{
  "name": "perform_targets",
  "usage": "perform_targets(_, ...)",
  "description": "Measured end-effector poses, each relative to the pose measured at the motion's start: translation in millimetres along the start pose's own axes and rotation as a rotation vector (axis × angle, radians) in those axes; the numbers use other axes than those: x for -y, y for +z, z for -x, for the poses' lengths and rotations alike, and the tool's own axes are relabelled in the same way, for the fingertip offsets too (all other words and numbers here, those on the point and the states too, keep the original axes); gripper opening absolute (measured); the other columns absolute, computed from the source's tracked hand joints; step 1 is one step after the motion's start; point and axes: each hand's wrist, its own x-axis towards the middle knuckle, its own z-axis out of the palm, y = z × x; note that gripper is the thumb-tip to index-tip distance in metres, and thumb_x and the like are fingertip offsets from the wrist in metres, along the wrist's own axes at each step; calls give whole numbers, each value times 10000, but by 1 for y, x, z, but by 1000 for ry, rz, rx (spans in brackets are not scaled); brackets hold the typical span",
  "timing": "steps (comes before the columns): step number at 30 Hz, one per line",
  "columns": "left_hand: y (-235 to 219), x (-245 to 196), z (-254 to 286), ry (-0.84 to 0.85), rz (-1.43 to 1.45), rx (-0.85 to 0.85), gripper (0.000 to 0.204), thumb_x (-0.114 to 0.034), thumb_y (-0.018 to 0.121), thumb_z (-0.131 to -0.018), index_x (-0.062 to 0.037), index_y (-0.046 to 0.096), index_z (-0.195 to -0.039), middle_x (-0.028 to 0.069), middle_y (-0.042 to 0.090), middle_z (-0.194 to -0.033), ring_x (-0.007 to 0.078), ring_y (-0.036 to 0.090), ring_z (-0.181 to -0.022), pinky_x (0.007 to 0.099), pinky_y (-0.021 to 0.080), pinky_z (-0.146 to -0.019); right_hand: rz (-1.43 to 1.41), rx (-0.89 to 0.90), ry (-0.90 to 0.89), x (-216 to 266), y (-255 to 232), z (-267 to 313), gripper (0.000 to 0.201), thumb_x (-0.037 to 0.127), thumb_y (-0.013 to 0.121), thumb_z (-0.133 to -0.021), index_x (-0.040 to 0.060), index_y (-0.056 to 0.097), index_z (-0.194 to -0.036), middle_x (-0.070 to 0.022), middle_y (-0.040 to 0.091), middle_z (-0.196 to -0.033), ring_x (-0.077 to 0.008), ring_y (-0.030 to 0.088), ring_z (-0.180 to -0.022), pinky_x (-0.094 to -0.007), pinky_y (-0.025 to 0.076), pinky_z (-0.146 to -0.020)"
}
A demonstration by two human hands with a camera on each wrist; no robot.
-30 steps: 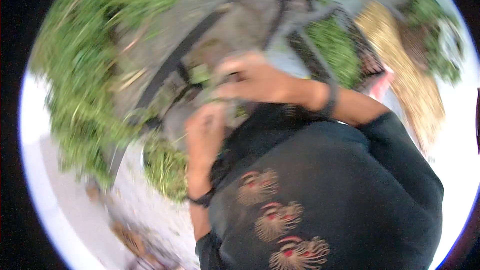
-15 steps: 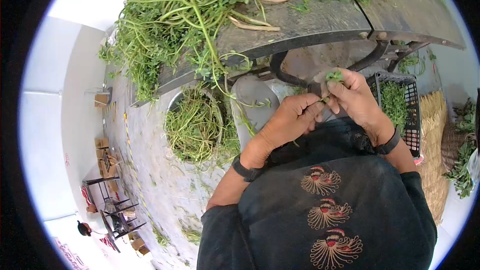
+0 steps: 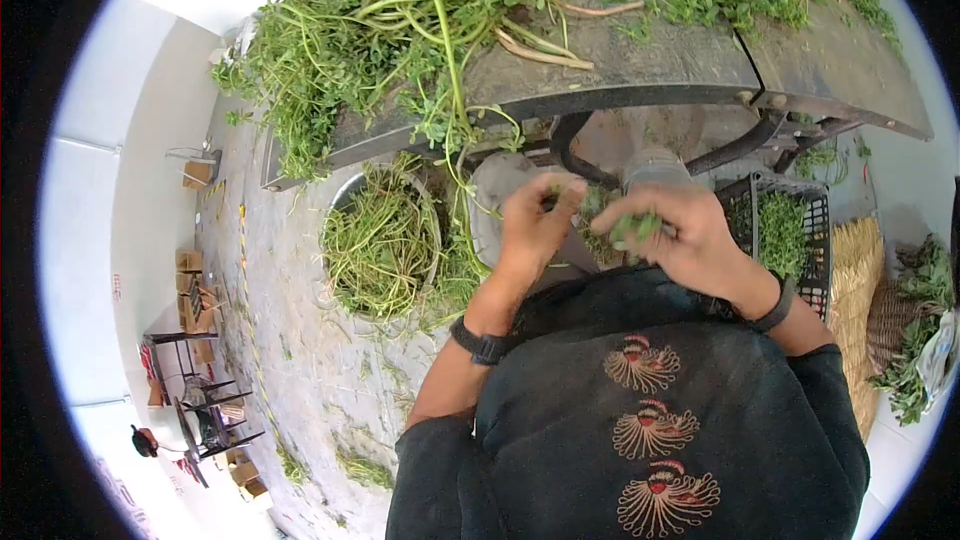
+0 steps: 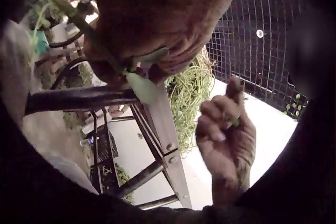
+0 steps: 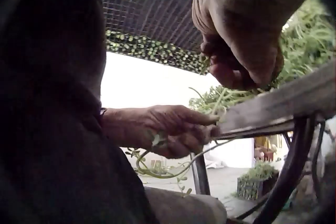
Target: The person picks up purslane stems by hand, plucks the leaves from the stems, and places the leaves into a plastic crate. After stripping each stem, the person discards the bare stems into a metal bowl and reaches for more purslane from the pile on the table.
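Observation:
Side by side above the lap are both hands. My left hand pinches a thin green stem; in the right wrist view the stem curls below that hand. A leaf hangs beside the near left hand. Fingers of my right hand curl round small green leaves, slightly blurred. A gap separates the hands. Long green stems lie heaped on the dark table and trail over its edge.
A round basin full of stems stands on the floor at left. To the right are a black crate of greens, a straw mat and more leafy plants. Table legs stand ahead.
My hands, together half a second ago, have moved apart, the left one toward the left. The leaves in my right hand have dropped lower. The head view has shifted slightly.

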Motion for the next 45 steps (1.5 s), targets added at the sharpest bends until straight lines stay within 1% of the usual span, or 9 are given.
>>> perform_targets(3, -19, -10, 11, -5, 43, -349, 140, -166, 573, -894, -36, 614, -865, 11, 553, -654, 52, 463, -479, 205, 360, -390, -266, -19, 189, -38, -1, -2, 171, 161, 529, -897, 58, 617, -1001, 11, 515, -648, -53, 491, -626, -217, 407, -574)
perform_targets(13, -26, -21, -6, 160, 261, -538, 204, -207, 537, -916, -30, 590, -830, -13, 519, -607, 32, 396, -424, 183, 298, -358, -551, 28, 386, -47, 45, -98, 354, 328, 591, -855, -12, 623, -946, 20, 515, -619, -57, 493, -516, -228, 407, -407)
perform_targets(16, -29, -30, -6, 123, 242, -523, 242, -235, 525, -923, -58, 552, -761, -36, 475, -575, 25, 357, -408, 186, 265, -354, -304, -53, 430, -69, 61, -113, 312, 294, 578, -857, -13, 628, -879, -63, 529, -541, -159, 502, -465, -295, 409, -425)
perform_targets(19, -33, -37, -5, 96, 142, -502, 274, -267, 526, -924, -77, 531, -726, -54, 429, -559, 18, 335, -435, 189, 238, -377, 111, -126, -57, -65, 57, -91, 248, 229, 529, -862, -9, 589, -834, -253, 513, -664, -423, 496, -617, -431, 397, -540)
perform_targets(26, -24, -15, -7, 196, -111, -320, 223, -200, 564, -906, -7, 627, -813, -63, 515, -650, 22, 403, -564, 202, 341, -490, 201, -27, -141, -60, 48, -63, 220, 220, 533, -865, 6, 556, -821, -225, 522, -643, -408, 531, -636, -450, 402, -534)
perform_targets(29, -18, -40, 0, -34, 264, -251, 212, -177, 564, -902, -8, 633, -795, -46, 530, -649, 23, 415, -571, 196, 357, -507, 245, 48, -178, -71, 48, -58, 234, 223, 544, -858, 3, 525, -782, -216, 520, -642, -404, 535, -643, -450, 409, -532)
perform_targets(36, -32, -10, -9, 124, -201, -374, 196, -176, 597, -856, 4, 643, -791, 34, 576, -638, 103, 482, -559, 263, 412, -531, 169, 344, -318, -38, 46, -40, 204, 263, 539, -857, 73, 528, -784, -165, 559, -671, -366, 563, -650, -436, 422, -555)
perform_targets(40, -34, -43, 1, -39, -470, -161, 191, -180, 621, -819, 7, 641, -786, 108, 597, -642, 138, 510, -525, 295, 422, -522, 22, 436, -262, -30, 46, -33, 227, 273, 520, -882, 58, 546, -814, -181, 541, -653, -348, 542, -611, -403, 409, -537)
perform_targets(45, -41, -84, -10, 423, -649, -486, 188, -170, 618, -840, 9, 638, -893, 37, 613, -752, 101, 527, -657, 267, 439, -560, -277, 94, 161, -43, 29, -33, 347, 327, 471, -934, 38, 565, -767, -51, 433, -507, -119, 464, -500, -290, 360, -453)
